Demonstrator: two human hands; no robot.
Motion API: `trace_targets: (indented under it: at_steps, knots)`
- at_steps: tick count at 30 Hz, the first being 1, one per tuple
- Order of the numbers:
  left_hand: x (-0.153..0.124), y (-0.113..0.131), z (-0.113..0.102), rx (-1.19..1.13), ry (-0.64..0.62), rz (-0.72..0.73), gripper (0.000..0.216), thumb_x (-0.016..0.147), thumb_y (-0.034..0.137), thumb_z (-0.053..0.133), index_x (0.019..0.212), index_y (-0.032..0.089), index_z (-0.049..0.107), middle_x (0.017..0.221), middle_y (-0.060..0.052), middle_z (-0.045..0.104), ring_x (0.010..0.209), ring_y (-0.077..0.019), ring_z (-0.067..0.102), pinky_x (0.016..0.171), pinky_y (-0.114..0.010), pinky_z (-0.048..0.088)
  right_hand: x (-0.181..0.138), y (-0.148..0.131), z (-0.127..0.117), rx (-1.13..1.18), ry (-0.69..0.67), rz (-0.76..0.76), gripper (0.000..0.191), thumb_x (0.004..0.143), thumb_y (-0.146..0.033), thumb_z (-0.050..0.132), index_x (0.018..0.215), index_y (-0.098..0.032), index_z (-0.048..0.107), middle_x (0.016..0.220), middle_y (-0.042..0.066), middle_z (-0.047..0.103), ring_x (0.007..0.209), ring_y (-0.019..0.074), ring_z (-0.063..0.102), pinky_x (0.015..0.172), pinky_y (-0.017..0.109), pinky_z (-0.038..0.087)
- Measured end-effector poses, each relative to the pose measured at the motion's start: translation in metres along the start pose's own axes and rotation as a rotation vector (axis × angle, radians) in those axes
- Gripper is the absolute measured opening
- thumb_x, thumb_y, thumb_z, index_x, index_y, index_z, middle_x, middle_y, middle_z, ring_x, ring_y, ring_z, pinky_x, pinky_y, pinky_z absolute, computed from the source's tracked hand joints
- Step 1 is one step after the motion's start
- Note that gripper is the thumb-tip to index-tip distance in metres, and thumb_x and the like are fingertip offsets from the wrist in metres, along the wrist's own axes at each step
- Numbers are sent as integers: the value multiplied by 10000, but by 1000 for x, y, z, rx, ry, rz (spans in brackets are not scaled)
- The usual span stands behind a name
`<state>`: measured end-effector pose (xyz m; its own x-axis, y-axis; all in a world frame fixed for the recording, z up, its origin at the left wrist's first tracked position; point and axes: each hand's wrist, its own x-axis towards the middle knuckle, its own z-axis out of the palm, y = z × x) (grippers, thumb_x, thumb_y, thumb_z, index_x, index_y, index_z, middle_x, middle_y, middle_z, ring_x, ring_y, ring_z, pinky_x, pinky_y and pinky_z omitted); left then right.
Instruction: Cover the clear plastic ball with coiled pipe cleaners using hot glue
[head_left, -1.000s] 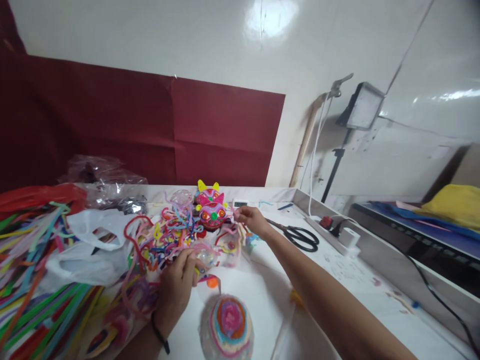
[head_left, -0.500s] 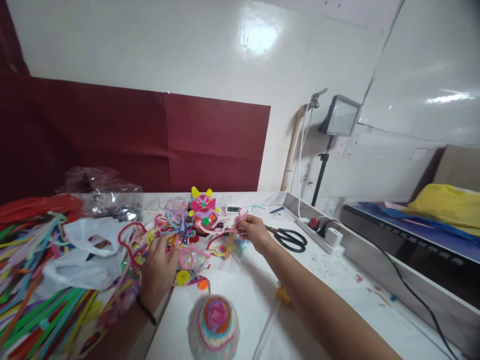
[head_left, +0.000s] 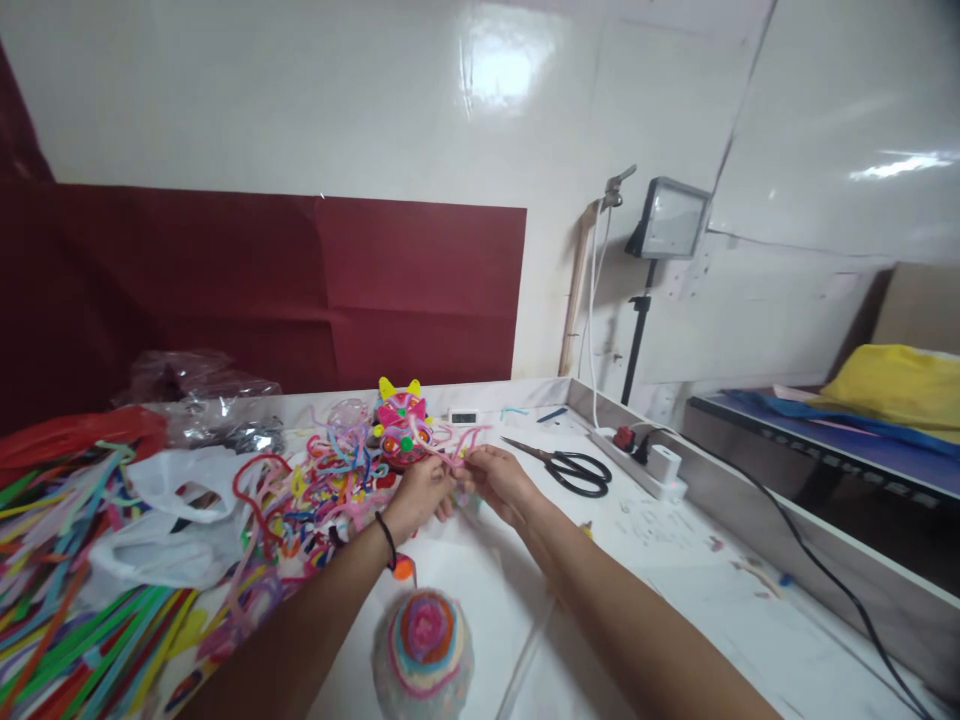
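My left hand [head_left: 421,492] and my right hand [head_left: 496,480] meet over the white table, fingertips close together. Both are closed in a pinch on pink pipe cleaners [head_left: 469,438], whose fuzzy ends stick up above the fingers. Just behind them stands a colourful mask-like figure [head_left: 401,415] with yellow ears and a green nose. A tangled heap of curled pipe cleaners [head_left: 319,490] lies left of my left hand. Nearer to me sits a dome [head_left: 426,645] covered in rings of pink, orange, cream and blue. Black-handled scissors [head_left: 574,472] rest right of my right hand.
Straight pipe cleaners [head_left: 97,640] and a white plastic bag [head_left: 172,545] fill the left side. At the back is a small digital display [head_left: 463,417]. A power strip [head_left: 652,478] with a black cable runs along the right edge, near a lamp on a stand [head_left: 673,220].
My left hand has left the heap and moved right to join my right hand at the pink pipe cleaners. The right hand has shifted slightly, and the view has turned a little.
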<state>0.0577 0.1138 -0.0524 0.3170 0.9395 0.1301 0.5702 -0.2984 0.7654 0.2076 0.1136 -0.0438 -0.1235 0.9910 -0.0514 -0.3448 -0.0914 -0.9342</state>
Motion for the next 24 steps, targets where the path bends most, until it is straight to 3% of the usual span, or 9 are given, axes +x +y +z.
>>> trace_targets:
  at_steps: [15,24]
  knots:
    - [4,33,-6,422,50,264,290,963,310,592,1215,167,585,1220,-93,611,1014,-230,638,853,-432,557,2,-8,-11,79,289,-154,339,938,-336,607,1235,-177,573,1237,85,607,1023,226,636,849,435,550]
    - [5,43,-20,457,109,317,259,969,308,582,1190,174,601,1206,-88,621,996,-219,643,847,-417,560,-5,-19,-11,85,318,-203,330,939,-335,605,1226,-174,577,1223,83,613,1013,222,639,843,430,552]
